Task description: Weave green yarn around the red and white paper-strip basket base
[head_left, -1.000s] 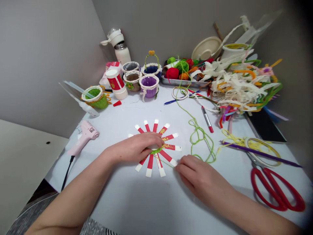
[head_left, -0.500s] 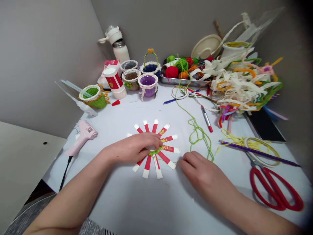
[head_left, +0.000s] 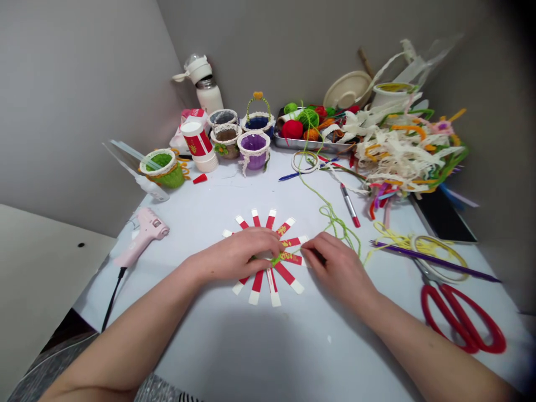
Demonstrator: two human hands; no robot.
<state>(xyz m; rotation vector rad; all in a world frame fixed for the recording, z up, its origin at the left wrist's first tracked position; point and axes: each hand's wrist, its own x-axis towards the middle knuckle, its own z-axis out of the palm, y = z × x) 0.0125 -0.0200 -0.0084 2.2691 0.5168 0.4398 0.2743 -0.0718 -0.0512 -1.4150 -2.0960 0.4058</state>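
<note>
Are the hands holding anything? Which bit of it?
The right hand pinches green yarn, on the stretch leading out from the red-and-white strips. The left hand covers the strips' middle; whether it grips is hidden.

Gold characters are running along some red-and-white paper strips, but they are showing too small to be read. A gold mark on the red band of the stacked paper cups and pale print on the pink packet are also coming out illegible.
</note>
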